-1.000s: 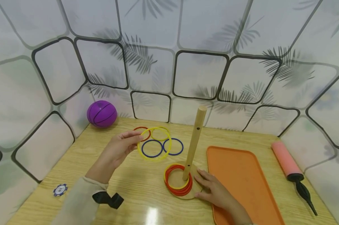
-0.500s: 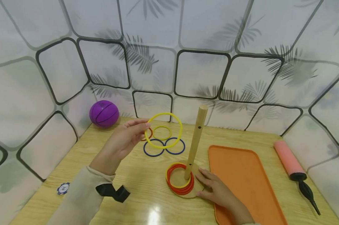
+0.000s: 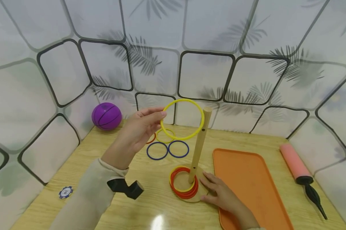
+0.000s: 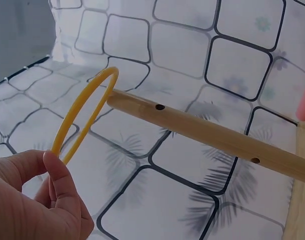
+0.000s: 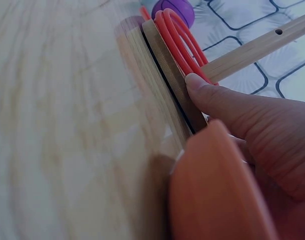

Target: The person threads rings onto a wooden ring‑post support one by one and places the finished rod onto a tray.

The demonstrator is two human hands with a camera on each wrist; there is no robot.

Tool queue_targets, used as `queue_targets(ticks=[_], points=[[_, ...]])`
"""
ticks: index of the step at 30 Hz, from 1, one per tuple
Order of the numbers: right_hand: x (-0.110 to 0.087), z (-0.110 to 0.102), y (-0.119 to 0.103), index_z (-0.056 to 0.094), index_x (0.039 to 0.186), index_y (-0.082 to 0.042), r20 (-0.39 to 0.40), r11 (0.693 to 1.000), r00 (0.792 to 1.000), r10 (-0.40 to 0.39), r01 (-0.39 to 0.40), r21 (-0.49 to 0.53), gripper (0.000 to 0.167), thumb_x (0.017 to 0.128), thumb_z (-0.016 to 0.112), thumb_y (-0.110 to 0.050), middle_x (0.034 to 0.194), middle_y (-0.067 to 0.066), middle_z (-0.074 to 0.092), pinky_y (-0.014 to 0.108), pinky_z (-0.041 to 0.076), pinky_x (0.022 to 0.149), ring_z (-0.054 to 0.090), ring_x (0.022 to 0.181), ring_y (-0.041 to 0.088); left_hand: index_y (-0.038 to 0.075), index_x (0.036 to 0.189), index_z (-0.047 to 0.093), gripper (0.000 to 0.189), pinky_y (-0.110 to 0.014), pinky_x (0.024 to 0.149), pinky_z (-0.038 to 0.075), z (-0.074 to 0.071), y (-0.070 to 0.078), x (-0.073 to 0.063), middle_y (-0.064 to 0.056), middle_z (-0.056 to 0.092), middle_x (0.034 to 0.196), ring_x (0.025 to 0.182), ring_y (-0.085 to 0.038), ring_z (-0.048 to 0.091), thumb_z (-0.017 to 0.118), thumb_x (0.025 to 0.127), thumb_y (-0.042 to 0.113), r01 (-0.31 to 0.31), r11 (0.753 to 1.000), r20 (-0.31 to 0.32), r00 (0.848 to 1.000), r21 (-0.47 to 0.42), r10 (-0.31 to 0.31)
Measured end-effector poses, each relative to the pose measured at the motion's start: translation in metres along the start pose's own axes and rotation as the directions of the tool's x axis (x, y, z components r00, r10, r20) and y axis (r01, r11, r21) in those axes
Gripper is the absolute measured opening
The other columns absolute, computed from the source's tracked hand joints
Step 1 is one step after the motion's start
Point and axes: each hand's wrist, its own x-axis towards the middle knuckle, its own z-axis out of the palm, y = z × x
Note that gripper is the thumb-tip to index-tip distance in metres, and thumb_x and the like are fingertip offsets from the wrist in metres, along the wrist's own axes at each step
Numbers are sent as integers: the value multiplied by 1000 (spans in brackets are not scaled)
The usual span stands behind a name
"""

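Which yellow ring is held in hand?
The raised ring, pinched by the left hand; one other lies on the table, another around the post.

Plain in colour on the hand-held round yellow ring [image 3: 184, 100], the stacked round red rings [image 3: 185, 195], the thin round blue rings [image 3: 157, 159] and the rectangular orange tray [image 3: 244, 179]. Marked with black curves on the round purple ball [image 3: 106, 116]; with dark dots along the light-tan cylindrical wooden pole [image 3: 199, 147]; with black-and-grey outlines and fronds across the pale wall covering [image 3: 204, 76].

Left hand [image 3: 137, 134] pinches high; right hand [image 3: 220, 193] rests low.
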Motion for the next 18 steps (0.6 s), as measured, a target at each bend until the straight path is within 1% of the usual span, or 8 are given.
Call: queue_targets(ticks=[5, 8, 10, 13, 18], points=[[1, 0, -1, 52, 134, -4, 15, 1000, 1000, 12, -12, 9, 69, 82, 69, -45, 146, 18, 38, 65, 26, 102, 32, 132, 45, 14, 85, 71, 16, -16, 61, 49, 11, 4, 1, 1, 61, 80, 67, -8, 54, 62, 90, 2, 13, 1000, 14, 1000, 25, -13], [1, 0, -2, 52, 134, -4, 16, 1000, 1000, 16, -16, 8, 69, 82, 69, -45, 146, 17, 38, 64, 27, 102, 32, 132, 44, 15, 84, 72, 19, -15, 62, 49, 16, 4, 2, 1, 61, 81, 69, -9, 54, 61, 90, 1, 15, 1000, 33, 999, 25, -16], [2, -1, -2, 52, 134, -4, 19, 1000, 1000, 16, -16, 6, 69, 82, 69, -45, 146, 17, 38, 64, 28, 102, 32, 132, 45, 15, 82, 72, 21, -15, 61, 49, 18, 2, 2, 2, 61, 80, 69, -9, 54, 60, 91, 0, 20, 1000, 42, 999, 23, -21], [2, -1, -2, 52, 134, -4, 15, 1000, 1000, 16, -16, 6, 68, 82, 70, -44, 146, 17, 38, 64, 28, 102, 32, 132, 44, 15, 83, 71, 21, -15, 62, 48, 20, -3, 4, 1, 61, 81, 69, -8, 54, 59, 91, 0, 31, 999, 63, 997, 26, -33], [1, 0, 0, 53, 133, -4, -4, 1000, 1000, 9, -9, 1, 67, 81, 71, -42, 145, 18, 39, 63, 29, 101, 33, 132, 44, 14, 86, 70, 16, -15, 60, 49, 22, -12, 7, 0, 62, 82, 67, -8, 55, 61, 90, 1, 71, 997, 59, 996, 41, -73]])
